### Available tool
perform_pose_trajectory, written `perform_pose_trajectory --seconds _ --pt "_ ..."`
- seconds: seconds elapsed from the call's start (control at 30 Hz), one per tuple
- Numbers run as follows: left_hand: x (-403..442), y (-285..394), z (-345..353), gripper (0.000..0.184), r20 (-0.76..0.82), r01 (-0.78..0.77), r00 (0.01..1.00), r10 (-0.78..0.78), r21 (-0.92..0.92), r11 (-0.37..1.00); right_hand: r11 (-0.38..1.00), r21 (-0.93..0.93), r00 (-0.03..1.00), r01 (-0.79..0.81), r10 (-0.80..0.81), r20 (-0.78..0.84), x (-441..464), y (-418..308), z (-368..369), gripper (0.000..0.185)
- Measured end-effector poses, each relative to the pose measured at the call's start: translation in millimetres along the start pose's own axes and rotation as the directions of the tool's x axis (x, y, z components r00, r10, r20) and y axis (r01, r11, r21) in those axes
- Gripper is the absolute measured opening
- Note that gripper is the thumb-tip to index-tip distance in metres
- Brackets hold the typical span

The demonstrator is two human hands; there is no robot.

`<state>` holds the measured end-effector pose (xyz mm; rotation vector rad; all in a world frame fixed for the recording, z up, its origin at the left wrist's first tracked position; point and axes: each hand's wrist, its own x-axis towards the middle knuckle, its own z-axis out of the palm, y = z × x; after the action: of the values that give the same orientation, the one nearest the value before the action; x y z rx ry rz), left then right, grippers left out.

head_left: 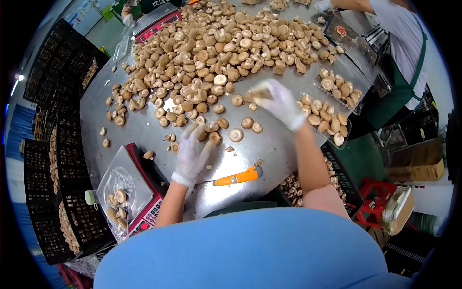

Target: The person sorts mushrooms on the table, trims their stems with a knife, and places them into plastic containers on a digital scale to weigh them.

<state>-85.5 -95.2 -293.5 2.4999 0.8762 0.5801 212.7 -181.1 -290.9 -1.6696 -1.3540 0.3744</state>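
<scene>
My left hand [191, 153], in a whitish glove, reaches over the metal table with fingers apart. Its fingertips are at the near edge of the shiitake pile [207, 58], beside a mushroom lying gills up [215, 138]; whether they touch it I cannot tell. To the right, my gloved right hand [280, 103] is closed on a brown shiitake mushroom [260, 93], somewhat blurred by motion. Several loose mushrooms, one with a pale cap [236, 135], lie between the hands. Nearer my body rests an orange-handled knife [237, 177].
A red scale [144, 204] at left bears a clear tray [118, 185] with several mushrooms. Filled trays [327, 119] stand at right, above a black crate [353, 192]. Another scale [156, 21] is at the back. A co-worker in a green apron [399, 91] stands at right.
</scene>
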Motion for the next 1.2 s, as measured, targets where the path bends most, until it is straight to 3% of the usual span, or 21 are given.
perform_pose_trajectory --seconds 0.07,0.1,0.13,0.17,0.27,0.33,0.4,0.47,0.53,0.63,0.73,0.8,0.83,0.9,0.93,0.97,1.0,1.03,1.07,1.13,1.2 --pt "31 -10 19 0.055 0.031 -0.01 0.999 0.012 -0.036 0.999 0.977 0.108 0.969 -0.182 0.159 0.19 -56 -3 -45 0.019" --pt "46 -18 32 0.057 0.06 -0.045 0.997 0.047 -0.042 0.998 0.994 -0.041 0.956 -0.103 0.11 0.273 -81 -5 -68 0.022" --pt "59 -22 40 0.059 0.088 -0.078 0.993 0.082 -0.049 0.996 0.975 -0.073 0.914 -0.212 0.224 0.338 -109 -7 -85 0.028" --pt "72 -20 45 0.059 0.092 -0.079 0.992 0.084 -0.054 0.995 0.957 -0.271 0.893 -0.103 0.209 0.399 -126 -9 -100 0.034" --pt "104 -7 65 0.057 0.139 -0.031 0.99 0.022 0.066 0.997 0.885 -0.411 0.888 -0.218 0.355 0.293 -147 -24 -106 0.041" --pt "120 4 70 0.059 0.282 -0.072 0.959 0.009 0.212 0.975 0.85 -0.467 0.878 -0.244 0.398 0.266 -141 -25 -90 0.043" --pt "130 10 76 0.06 0.333 -0.155 0.941 0.067 0.246 0.957 0.93 -0.358 0.981 -0.085 0.14 0.132 -120 -2 -61 0.048" --pt "136 8 89 0.06 0.373 -0.28 0.916 0.146 0.336 0.899 0.916 -0.398 0.996 0.042 -0.004 0.094 -82 17 -28 0.047" --pt "140 12 91 0.054 0.393 -0.262 0.913 0.113 0.351 0.899 0.918 -0.394 0.999 0.046 -0.034 0.037 -36 26 7 0.044" --pt "143 3 97 0.039 0.393 -0.251 0.914 0.097 0.364 0.897 0.975 -0.222 1.0 -0.023 0.024 -0.001 21 45 48 0.044" --pt "135 -5 91 0.039 0.331 -0.246 0.934 0.138 0.312 0.918 0.926 -0.376 0.993 -0.035 0.073 0.089 43 67 66 0.033" --pt "120 -10 71 0.04 0.114 -0.029 0.992 0.044 -0.134 0.991 0.975 -0.216 0.998 -0.044 0.05 0.023 46 85 67 0.022" --pt "112 -19 68 0.044 0.081 0.117 0.993 -0.089 -0.488 0.865 0.977 -0.208 0.998 -0.039 0.047 0.035 43 90 66 0.022" --pt "94 -30 53 0.044 -0.068 0.112 0.958 -0.279 -0.806 0.581 0.963 0.235 0.982 -0.135 0.161 -0.097 34 87 58 0.019" --pt "85 -26 35 0.045 0.032 0.215 0.903 -0.428 -0.898 0.385 0.926 0.224 0.951 -0.305 0.31 0.014 26 59 43 0.026" --pt "74 -25 17 0.046 0.156 0.285 0.823 -0.546 -0.945 0.159 0.925 0.224 0.95 -0.308 0.31 0.027 14 41 38 0.026" --pt "61 -34 9 0.05 0.196 0.213 0.829 -0.524 -0.977 -0.028 0.978 0.092 0.98 -0.19 0.183 0.08 2 25 36 0.028" --pt "46 -51 2 0.053 0.249 0.162 0.89 -0.382 -0.956 -0.245 0.998 -0.03 0.987 -0.049 0.053 0.151 -9 14 39 0.031" --pt "34 -54 -3 0.05 0.273 0.161 0.877 -0.395 -0.942 -0.294 0.999 -0.024 0.985 -0.038 0.041 0.17 -19 9 48 0.031" --pt "18 -62 -10 0.047 0.288 0.145 0.861 -0.42 -0.929 -0.34 0.799 -0.539 0.945 0.266 -0.104 0.311 -35 5 66 0.036" --pt "6 -70 -12 0.033 0.324 0.206 0.738 -0.593 -0.944 -0.259 0.842 -0.478 0.932 0.252 -0.079 0.352 -37 5 68 0.037"
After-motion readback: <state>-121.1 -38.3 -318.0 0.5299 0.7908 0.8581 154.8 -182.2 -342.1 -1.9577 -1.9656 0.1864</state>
